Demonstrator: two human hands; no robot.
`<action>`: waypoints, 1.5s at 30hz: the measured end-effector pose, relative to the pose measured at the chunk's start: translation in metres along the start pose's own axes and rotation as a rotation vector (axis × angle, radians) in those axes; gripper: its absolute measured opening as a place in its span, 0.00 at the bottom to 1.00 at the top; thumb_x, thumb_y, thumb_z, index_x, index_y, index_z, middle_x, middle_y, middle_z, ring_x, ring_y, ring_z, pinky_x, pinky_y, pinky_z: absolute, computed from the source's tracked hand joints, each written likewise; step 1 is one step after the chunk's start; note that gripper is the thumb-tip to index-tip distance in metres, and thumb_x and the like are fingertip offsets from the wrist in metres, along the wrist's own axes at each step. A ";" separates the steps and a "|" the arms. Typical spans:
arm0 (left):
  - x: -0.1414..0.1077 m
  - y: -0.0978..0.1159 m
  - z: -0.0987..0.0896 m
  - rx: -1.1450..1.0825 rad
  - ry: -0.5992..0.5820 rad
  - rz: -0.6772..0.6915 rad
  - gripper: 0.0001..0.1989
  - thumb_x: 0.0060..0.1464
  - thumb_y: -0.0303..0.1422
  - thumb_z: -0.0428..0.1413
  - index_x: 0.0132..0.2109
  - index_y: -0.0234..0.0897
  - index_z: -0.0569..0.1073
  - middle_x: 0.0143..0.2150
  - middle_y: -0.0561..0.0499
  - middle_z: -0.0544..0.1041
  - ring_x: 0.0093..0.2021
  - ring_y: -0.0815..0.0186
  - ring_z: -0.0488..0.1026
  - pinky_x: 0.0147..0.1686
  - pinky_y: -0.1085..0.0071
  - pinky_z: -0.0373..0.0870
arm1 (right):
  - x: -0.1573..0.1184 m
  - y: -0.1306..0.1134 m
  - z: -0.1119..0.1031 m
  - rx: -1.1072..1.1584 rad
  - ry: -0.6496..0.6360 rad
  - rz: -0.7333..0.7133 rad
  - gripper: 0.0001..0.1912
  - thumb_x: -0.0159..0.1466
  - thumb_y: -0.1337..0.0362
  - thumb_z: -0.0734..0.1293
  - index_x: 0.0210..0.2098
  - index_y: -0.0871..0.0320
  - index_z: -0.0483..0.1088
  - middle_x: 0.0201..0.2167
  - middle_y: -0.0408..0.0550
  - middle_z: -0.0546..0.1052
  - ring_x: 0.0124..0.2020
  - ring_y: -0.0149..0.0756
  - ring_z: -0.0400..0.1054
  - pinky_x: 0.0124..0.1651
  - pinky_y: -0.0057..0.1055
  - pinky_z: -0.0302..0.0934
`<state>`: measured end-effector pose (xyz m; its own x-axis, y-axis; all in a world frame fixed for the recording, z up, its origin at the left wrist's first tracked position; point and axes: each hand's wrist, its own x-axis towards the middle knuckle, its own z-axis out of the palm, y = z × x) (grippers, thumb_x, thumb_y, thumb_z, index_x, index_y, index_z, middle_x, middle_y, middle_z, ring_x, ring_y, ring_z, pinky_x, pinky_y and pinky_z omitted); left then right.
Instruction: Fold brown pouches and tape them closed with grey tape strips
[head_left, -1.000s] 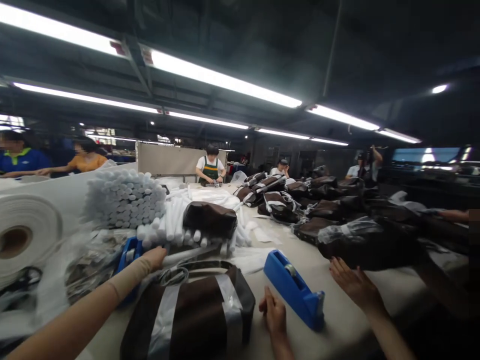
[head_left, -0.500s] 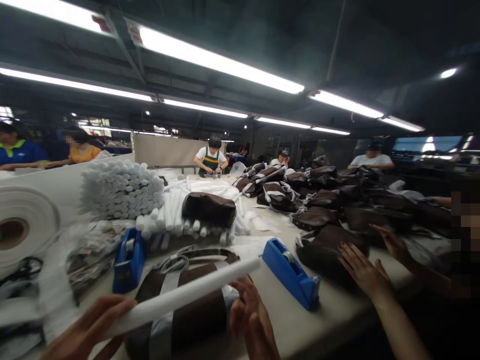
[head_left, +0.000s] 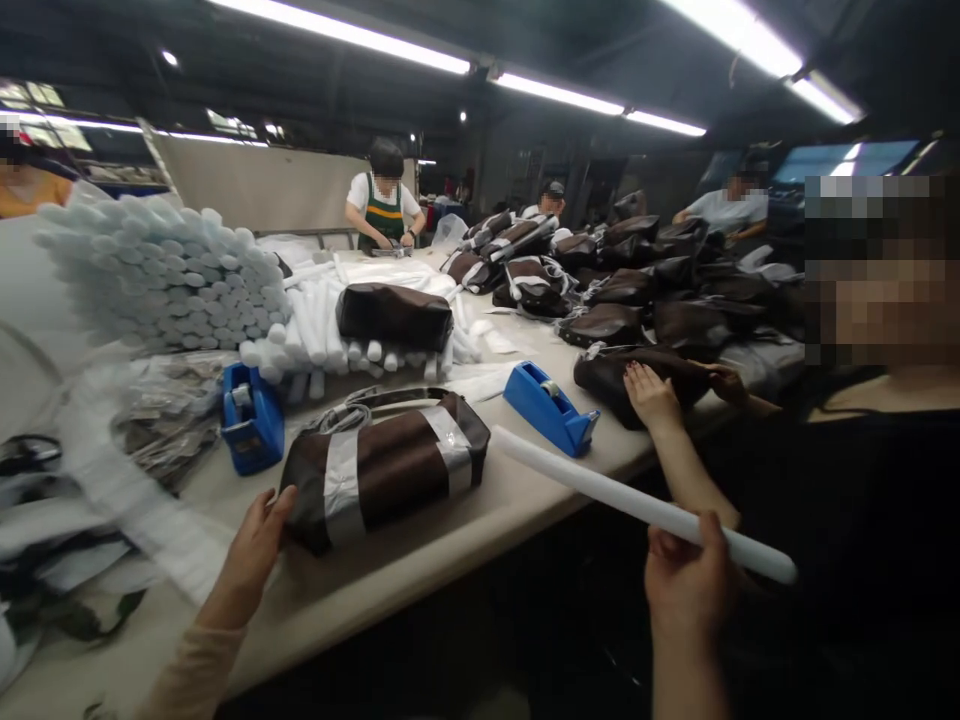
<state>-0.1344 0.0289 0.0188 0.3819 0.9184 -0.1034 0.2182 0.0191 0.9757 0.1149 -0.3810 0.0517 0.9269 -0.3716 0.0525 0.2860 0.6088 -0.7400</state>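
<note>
Left hand (head_left: 247, 562), fingers spread, against taped brown bag (head_left: 382, 472) on bench (head_left: 390, 592); white foam tube (head_left: 637, 506), held up off bench near its right end by right hand (head_left: 686, 582), fingers wrapped round it, looks light and semi-stiff, best gripped mid-length.

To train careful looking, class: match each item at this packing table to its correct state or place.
Items: 1 the person's right hand; 2 the person's left hand; 3 the brown bag with silver bands; 4 a co-worker's hand.
States: A on a dark bag; B around a white tube; C between one blue tape dispenser and another; D against the end of the banded bag.
Pairs: 1B, 2D, 3C, 4A.
</note>
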 end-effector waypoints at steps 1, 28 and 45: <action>0.002 0.001 0.001 -0.029 -0.017 -0.019 0.42 0.45 0.52 0.62 0.63 0.38 0.62 0.54 0.41 0.72 0.51 0.50 0.73 0.46 0.57 0.74 | 0.002 0.002 -0.010 -0.048 0.016 -0.005 0.14 0.54 0.57 0.72 0.23 0.61 0.67 0.17 0.37 0.62 0.17 0.22 0.52 0.17 0.21 0.48; 0.026 0.025 -0.040 -0.100 -0.221 0.006 0.29 0.35 0.39 0.69 0.49 0.41 0.77 0.53 0.48 0.78 0.58 0.49 0.70 0.55 0.62 0.73 | 0.009 0.070 -0.032 -0.117 -0.236 0.246 0.18 0.45 0.58 0.77 0.32 0.60 0.72 0.27 0.45 0.78 0.23 0.29 0.65 0.24 0.25 0.60; 0.027 0.018 -0.040 -0.120 -0.230 0.006 0.38 0.39 0.43 0.69 0.59 0.40 0.71 0.59 0.46 0.73 0.62 0.53 0.66 0.63 0.63 0.63 | 0.001 0.084 -0.028 -0.149 -0.570 0.271 0.19 0.50 0.58 0.76 0.39 0.55 0.73 0.39 0.46 0.78 0.43 0.39 0.72 0.45 0.37 0.68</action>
<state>-0.1568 0.0695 0.0409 0.5797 0.8051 -0.1256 0.1124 0.0737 0.9909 0.1332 -0.3505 -0.0292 0.9570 0.2364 0.1682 0.0250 0.5101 -0.8597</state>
